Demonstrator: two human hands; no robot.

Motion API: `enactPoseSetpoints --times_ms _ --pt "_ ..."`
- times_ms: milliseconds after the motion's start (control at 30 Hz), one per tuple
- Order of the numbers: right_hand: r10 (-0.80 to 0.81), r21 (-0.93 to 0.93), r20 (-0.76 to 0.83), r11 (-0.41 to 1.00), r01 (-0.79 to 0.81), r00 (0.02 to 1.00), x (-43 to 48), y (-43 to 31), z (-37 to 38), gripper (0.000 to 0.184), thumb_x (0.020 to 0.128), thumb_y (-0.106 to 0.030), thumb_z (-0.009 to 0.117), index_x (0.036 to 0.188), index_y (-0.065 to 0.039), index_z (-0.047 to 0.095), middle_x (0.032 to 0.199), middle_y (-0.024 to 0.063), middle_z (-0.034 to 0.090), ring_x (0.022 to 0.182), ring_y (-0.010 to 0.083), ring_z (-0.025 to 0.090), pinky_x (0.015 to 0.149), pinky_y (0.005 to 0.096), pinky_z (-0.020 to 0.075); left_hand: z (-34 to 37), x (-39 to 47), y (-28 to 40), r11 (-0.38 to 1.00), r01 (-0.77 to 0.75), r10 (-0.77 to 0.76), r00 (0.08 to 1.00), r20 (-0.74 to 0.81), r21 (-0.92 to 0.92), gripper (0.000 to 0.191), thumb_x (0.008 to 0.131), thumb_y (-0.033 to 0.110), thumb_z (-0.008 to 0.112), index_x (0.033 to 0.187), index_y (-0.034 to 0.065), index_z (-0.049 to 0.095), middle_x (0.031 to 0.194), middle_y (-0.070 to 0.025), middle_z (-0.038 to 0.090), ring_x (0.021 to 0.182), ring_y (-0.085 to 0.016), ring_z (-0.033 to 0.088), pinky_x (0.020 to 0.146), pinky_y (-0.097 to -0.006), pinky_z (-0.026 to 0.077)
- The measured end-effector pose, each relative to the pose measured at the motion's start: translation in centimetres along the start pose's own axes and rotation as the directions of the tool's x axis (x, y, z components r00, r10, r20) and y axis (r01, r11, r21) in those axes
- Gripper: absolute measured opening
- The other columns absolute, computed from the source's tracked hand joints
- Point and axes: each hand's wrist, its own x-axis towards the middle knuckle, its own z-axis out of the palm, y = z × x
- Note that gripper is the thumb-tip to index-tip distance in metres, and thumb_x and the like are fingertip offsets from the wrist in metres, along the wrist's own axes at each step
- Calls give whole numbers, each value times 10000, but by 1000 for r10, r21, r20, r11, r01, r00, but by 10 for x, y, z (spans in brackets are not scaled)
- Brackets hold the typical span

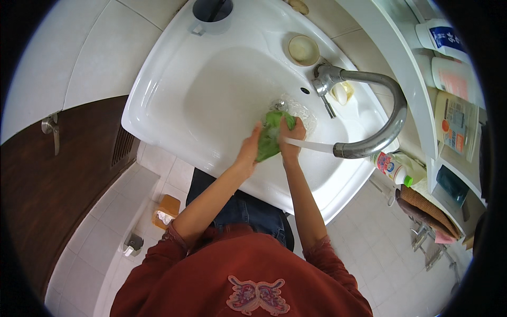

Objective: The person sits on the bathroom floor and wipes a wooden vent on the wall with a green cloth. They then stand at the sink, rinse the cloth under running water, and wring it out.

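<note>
Between my two hands I hold a wet green cloth or leafy green; the picture does not settle which. My left hand grips its left edge, and my right hand has the right side. From the spout of the curved chrome faucet a stream of water runs onto my right hand and the green thing. All this happens above the white washbasin, close to its metal drain, where water splashes.
On the basin's rim stand a grey cup, a small round dish and a soap dish with white soap. A white bottle with a green cap leans at the right. Shelves with bottles rise beyond the faucet. An orange bin stands on the floor.
</note>
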Motion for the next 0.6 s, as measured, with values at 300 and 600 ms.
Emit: enactPoseSetpoints --times_ms 300,600 --pt "-2 223 23 975 -3 1000 -19 -11 -44 199 923 -156 604 919 19 509 790 103 587 712 158 520 661 299 431 -12 -6 -22 857 -508 514 834 -199 82 379 979 362 500 1074 7 596 906 -17 605 845 -89 512 769 -238 403" --pt "16 314 -86 949 12 996 -34 -2 -24 207 880 -175 657 934 12 587 801 68 608 732 119 534 677 279 461 21 4 -5 874 -311 293 950 -107 -373 360 991 344 457 1123 23 556 999 -50 588 875 -136 546 758 -295 468"
